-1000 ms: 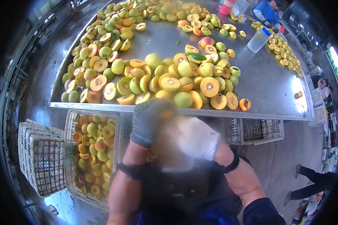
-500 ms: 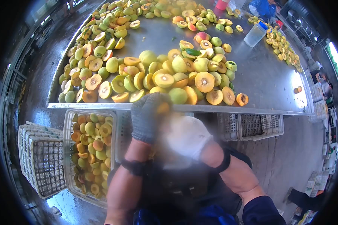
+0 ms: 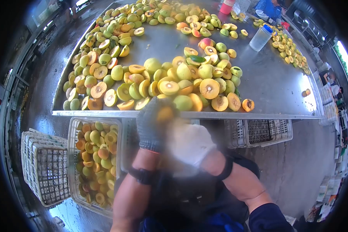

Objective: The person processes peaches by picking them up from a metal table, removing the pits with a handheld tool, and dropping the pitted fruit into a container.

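Observation:
My left hand (image 3: 152, 123), in a dark grey glove, is closed around a yellow-orange fruit piece (image 3: 165, 114) just below the near edge of the metal table (image 3: 259, 85). My right hand (image 3: 191, 143), in a white glove, is right beside it with its fingers pressed together; a blur over the middle hides what they hold. Beyond the hands lies a heap of halved yellow and green fruit (image 3: 169, 87). One dark-centred half (image 3: 248, 104) sits at the heap's right end near the edge.
A crate of fruit halves (image 3: 71, 162) stands below the table at left, beside another crate (image 3: 46, 170). More crates (image 3: 236, 133) are under the table at right. A blue-lidded bottle (image 3: 260, 38) and a pink container (image 3: 226, 7) stand farther back. A person in blue (image 3: 268, 9) is at the far side.
Both hands stay close together, slightly lower in view. The view has shifted a little, and the table and crates appear slightly displaced. The far person's gloved hand now shows.

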Demonstrator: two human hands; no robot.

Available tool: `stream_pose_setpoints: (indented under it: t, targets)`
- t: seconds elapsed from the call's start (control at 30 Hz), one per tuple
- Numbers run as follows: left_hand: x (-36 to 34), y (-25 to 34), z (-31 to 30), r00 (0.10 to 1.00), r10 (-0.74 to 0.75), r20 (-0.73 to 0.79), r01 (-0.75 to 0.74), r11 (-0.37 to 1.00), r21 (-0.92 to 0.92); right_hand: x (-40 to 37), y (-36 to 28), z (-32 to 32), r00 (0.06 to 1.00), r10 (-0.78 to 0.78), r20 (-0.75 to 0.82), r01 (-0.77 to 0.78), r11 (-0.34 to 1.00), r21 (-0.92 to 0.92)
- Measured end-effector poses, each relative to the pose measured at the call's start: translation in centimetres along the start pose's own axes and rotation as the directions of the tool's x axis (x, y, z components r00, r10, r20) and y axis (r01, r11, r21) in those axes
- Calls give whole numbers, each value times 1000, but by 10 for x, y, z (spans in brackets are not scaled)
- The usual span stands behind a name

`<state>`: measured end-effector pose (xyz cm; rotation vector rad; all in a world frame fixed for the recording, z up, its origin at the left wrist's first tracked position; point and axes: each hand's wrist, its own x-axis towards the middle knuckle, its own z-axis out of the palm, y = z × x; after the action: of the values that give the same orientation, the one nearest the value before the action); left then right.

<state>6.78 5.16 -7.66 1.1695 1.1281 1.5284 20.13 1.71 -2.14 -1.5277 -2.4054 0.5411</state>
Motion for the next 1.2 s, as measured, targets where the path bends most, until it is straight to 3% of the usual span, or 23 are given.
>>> stream_pose_setpoints:
  t: [0.07, 0.13, 0.2, 0.27, 0.3, 0.33, 0.37, 0.4, 0.47, 0.5, 0.57, 0.63, 0.67, 0.7, 0.83, 0.9, 0.93, 0.97, 1.0, 1.03, 1.13, 1.17, 1.2]
  targets:
    - [2, -4, -4, 992, -122, -3, 121, 985, -123, -2, -5, 7, 999, 21, -42, -21, 1000, 1]
    - [4, -4, -5, 992, -127, -12, 124, 980, -157, -1, -10, 3, 998, 58, -3, -58, 998, 28]
    - [6, 10, -7, 997, 76, 29, -79, 993, 89, 5, 8, 7, 994, -102, 25, 95, 972, 214]
    - [9, 31, -9, 901, 362, 242, -435, 754, 492, 8, 16, 10, 991, -131, 24, 108, 895, 434]
    - [8, 28, -6, 949, 262, 173, -306, 896, 321, 7, 16, 13, 997, -75, 27, 47, 830, 555]
    - [7, 24, -3, 982, 143, 127, -159, 979, 126, 9, 22, 15, 992, -115, 46, 69, 824, 562]
    - [7, 24, -3, 984, 80, 158, -91, 994, 63, 11, 28, 17, 986, -154, 65, 90, 817, 569]
    - [7, 23, -4, 982, 16, 188, -17, 1000, 4, 11, 31, 15, 984, -121, 132, -16, 673, 740]
    - [14, 30, -13, 948, 32, 316, -80, 987, 140, 11, 33, 8, 956, -112, 272, -232, 280, 931]
    - [16, 34, -14, 930, 48, 364, -125, 974, 191, 10, 33, -9, 913, -95, 397, -362, 262, 895]
    - [15, 36, -8, 936, 86, 341, -146, 977, 153, 8, 36, -11, 963, -57, 265, -191, 553, 811]
    - [8, 34, 7, 983, 28, 182, -11, 996, -91, 4, 40, -17, 967, -23, 255, -190, 603, 775]
    - [4, 32, 12, 995, -49, 85, 70, 959, -274, 1, 40, -22, 950, 0, 313, -267, 519, 812]
    - [2, 30, 12, 995, -15, 99, 48, 939, -340, 0, 39, -29, 930, 12, 368, -338, 430, 837]
    - [-1, 3, -1, 993, 102, 67, -113, 974, 194, 6, 54, 5, 975, -145, 169, 17, 806, 592]
    - [6, 15, 11, 1000, 6, -13, -2, 966, 257, 15, 57, 17, 978, -158, 135, 92, 913, 398]
    - [5, 29, 13, 992, -114, -59, 123, 975, 183, 17, 58, 23, 984, -124, 127, 67, 922, 382]
    - [7, 27, 12, 989, -143, -45, 148, 977, 154, 15, 49, 15, 984, -31, 175, -40, 922, 385]
    - [11, 18, 9, 982, -186, -34, 189, 974, 126, 20, 52, 34, 999, -5, 53, -15, 933, 360]
    - [15, 14, 6, 989, -148, 23, 136, 948, 287, 23, 56, 44, 1000, 17, -4, -15, 942, 336]
    - [-1, 56, 24, 998, -16, 54, 21, 995, -95, 20, 75, 71, 993, 38, -113, 29, 840, 541]
    - [-2, 59, 21, 994, -14, 109, 9, 999, 40, 22, 76, 58, 993, 6, -119, 58, 845, 532]
    - [-5, 59, 20, 993, -48, 112, 48, 999, 6, 24, 77, 44, 992, -25, -125, 88, 848, 523]
